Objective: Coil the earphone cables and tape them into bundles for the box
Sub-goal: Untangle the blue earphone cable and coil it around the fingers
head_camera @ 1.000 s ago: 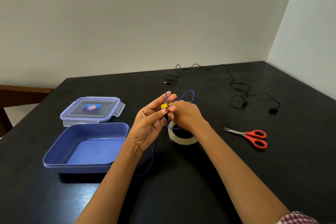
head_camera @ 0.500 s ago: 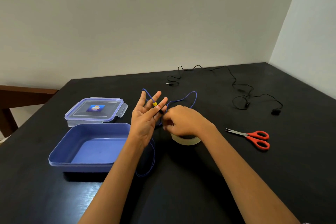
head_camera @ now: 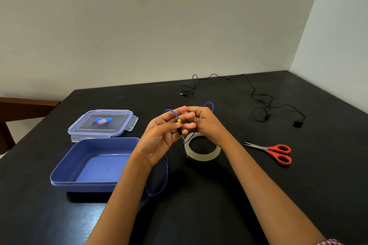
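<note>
my left hand pinches blue cable by yellow plug end, above counter; right hand grips loop alongside. thin, limp, springy, i reckon: hold where loops cross, not slack.

The left hand and right hand are pinching the blue earphone cable just above the tape roll.

Left hand palm-up, right hand curled (touching)
</note>
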